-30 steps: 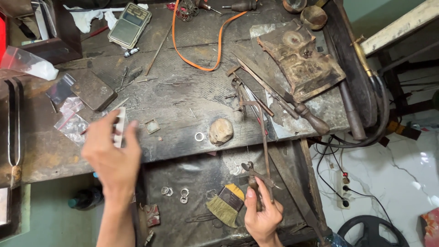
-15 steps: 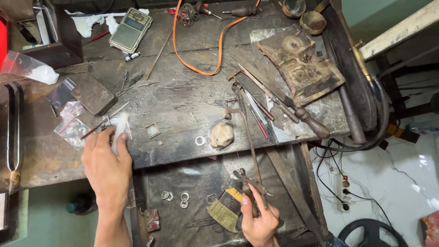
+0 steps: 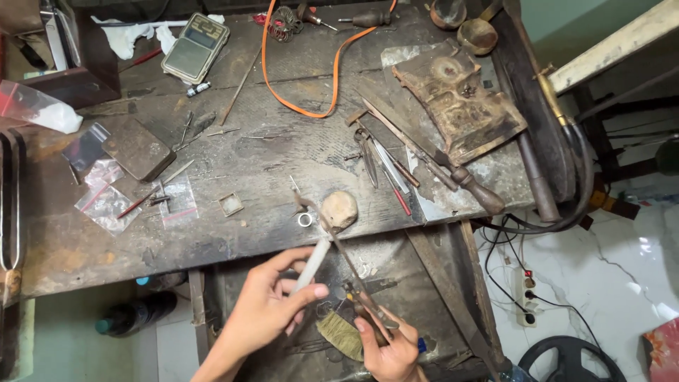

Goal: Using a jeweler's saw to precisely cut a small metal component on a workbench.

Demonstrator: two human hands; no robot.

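Observation:
My left hand [image 3: 272, 311] pinches a thin pale stick [image 3: 312, 263] that points up toward the bench edge. My right hand [image 3: 387, 350] grips the handles of long dark pliers [image 3: 345, 265], whose jaws reach up to a small piece [image 3: 306, 201] near a round tan lump [image 3: 340, 210]. A small metal ring [image 3: 305, 220] lies on the worn wooden bench [image 3: 269, 163] just left of the pliers. The stick's tip and the plier shaft cross close together.
On the bench lie small clear plastic bags [image 3: 106, 201], a dark metal block [image 3: 138, 148], a pocket scale [image 3: 194, 47], an orange cord [image 3: 297, 99], files and tweezers [image 3: 396, 170], and a rusty moulded slab [image 3: 456, 99]. A lower tray holds a yellow brush [image 3: 339, 334]. Cables and a power strip [image 3: 527, 301] lie on the floor at right.
My left hand left the plastic bags at the bench's left and came to the middle, now holding the pale stick. The pliers tilted left, tip near the tan lump.

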